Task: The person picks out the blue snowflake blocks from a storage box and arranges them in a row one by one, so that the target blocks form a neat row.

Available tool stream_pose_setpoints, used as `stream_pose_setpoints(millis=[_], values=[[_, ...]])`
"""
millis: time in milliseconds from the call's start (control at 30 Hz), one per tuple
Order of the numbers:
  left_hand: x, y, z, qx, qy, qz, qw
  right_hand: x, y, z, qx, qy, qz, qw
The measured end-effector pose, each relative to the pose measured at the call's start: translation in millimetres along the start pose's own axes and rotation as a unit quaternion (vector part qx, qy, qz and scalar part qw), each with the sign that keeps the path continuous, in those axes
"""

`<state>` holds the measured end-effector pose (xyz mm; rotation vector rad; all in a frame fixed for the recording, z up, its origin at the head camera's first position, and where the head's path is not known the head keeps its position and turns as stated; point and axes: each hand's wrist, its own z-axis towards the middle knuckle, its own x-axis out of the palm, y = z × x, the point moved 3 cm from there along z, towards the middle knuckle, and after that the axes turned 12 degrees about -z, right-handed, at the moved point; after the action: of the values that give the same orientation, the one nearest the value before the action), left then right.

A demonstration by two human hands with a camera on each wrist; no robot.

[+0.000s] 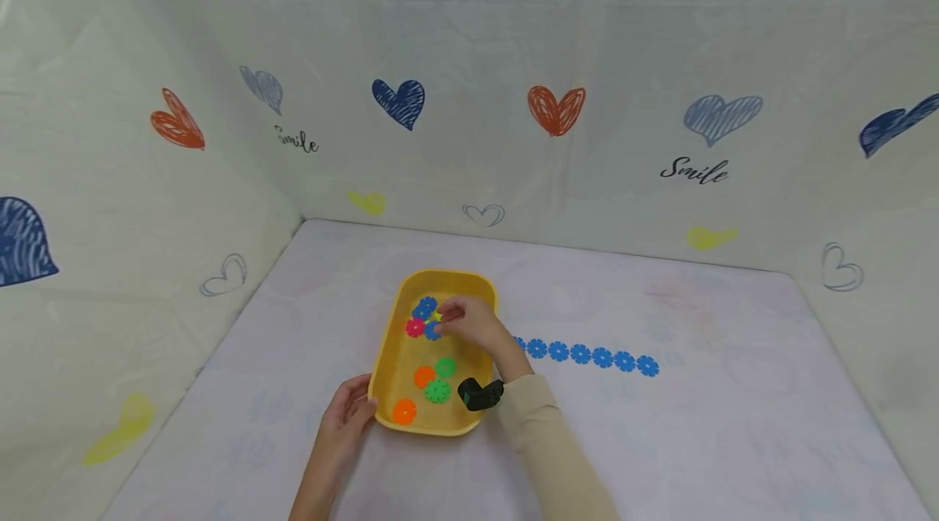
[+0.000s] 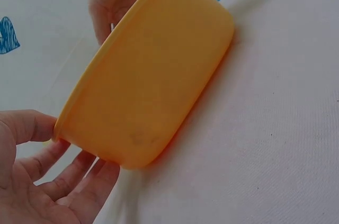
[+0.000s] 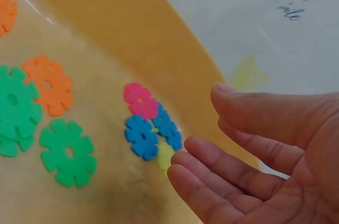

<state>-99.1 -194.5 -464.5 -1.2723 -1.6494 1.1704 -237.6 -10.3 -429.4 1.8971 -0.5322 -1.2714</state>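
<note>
Nearby, lower left of the head view, I log the left hand (image 1: 348,412) gripping the yellow tray (image 1: 453,418); farther up, the right hand (image 1: 474,322), fingers parted, nothing held, is nearer, just right of the clustered blue discs (image 1: 421,313) inside.

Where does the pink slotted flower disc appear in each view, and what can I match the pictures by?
Head: just left of centre, below mid-height; the pink slotted flower disc lies left of a blue flower disc.
Left wrist: not in it.
Right wrist: left of centre, about mid-height; the pink slotted flower disc lies above a blue flower disc.
Shared landmark: the yellow tray.
</note>
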Motion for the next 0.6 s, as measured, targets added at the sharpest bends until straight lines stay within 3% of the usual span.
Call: stream_pose_setpoints(millis=[267, 600], values=[[1.3, -0.1, 0.9, 0.006, 0.006, -0.010, 0.9999, 10, -5, 11.0, 0.011, 0.009, -0.025, 0.9996], [1.5, 0.2, 1.2, 0.003, 0.004, -0.005, 1.0000, 21, -15, 21.8, 0.048, 0.013, 0.004, 0.9988]])
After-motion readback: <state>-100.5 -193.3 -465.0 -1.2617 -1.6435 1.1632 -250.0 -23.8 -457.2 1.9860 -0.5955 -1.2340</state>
